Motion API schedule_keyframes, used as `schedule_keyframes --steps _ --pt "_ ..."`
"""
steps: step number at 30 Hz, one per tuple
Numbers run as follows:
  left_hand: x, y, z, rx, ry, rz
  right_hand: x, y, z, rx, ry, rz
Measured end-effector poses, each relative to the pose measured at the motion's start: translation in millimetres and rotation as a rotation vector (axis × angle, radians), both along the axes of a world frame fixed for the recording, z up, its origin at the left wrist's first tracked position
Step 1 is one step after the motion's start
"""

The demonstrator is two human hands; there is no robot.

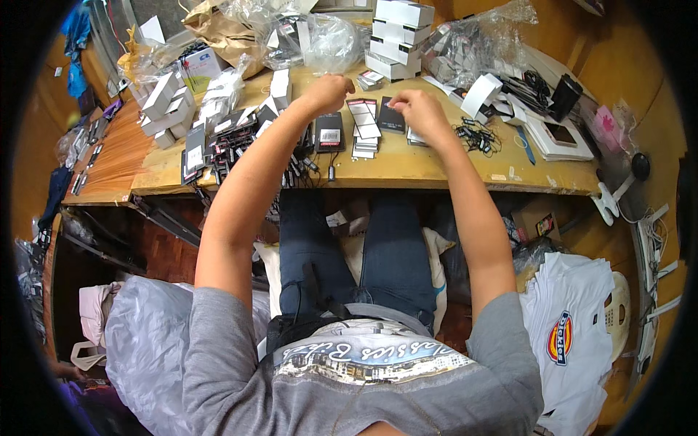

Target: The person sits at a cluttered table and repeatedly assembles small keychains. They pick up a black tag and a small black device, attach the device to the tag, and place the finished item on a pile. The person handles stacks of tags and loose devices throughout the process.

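Observation:
My left hand (pixel 329 93) is raised over the table with its fingers curled together; whatever they hold, if anything, is too small to make out. To its right, my right hand (pixel 423 115) pinches thumb and fingers above a black tag card (pixel 391 122). A tiny pale bit shows at those fingertips, its kind unclear. Between the hands lies a stack of white labels with dark red edges (pixel 364 120). Below my left hand rests a black tag (pixel 329 134) with a barcode sticker and a cord. Under my right hand, another pale stack is partly hidden.
A heap of black corded tags (pixel 236 142) spreads at left, beside small white boxes (pixel 169 109). More white boxes (pixel 398 40) are stacked at the back. Black cords (pixel 476 136), a phone (pixel 561 134) and a black cup (pixel 566 96) lie rightward. Folded white shirts (pixel 571 320) are below right.

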State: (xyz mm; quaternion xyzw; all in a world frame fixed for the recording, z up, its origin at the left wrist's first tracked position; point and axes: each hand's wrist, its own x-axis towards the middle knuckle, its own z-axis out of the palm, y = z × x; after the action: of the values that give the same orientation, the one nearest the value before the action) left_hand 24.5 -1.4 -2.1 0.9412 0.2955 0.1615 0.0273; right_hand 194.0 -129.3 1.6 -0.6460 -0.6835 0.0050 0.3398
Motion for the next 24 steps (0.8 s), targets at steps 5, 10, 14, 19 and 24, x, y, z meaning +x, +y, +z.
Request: schedule_keyframes --steps 5,10,14,19,24 --pt "17.5 -0.7 -11.7 -0.217 0.019 0.147 -0.2 29.0 -9.1 -0.021 -0.146 -0.071" --pt "23.9 12.1 -29.1 -0.33 0.119 0.221 19.9 73.4 -25.6 -0.38 -0.246 -0.195" --pt "23.4 8.1 -31.2 -0.285 -0.087 0.24 34.1 87.6 -29.8 -0.515 -0.257 -0.186" --pt "21.2 -1.6 -32.0 -0.003 -0.393 0.202 45.6 100.3 -34.7 -0.51 -0.197 -0.183" --pt "9.0 -20.1 11.2 -0.606 -0.945 0.129 -1.2 47.0 -11.5 0.007 -0.235 -0.203"
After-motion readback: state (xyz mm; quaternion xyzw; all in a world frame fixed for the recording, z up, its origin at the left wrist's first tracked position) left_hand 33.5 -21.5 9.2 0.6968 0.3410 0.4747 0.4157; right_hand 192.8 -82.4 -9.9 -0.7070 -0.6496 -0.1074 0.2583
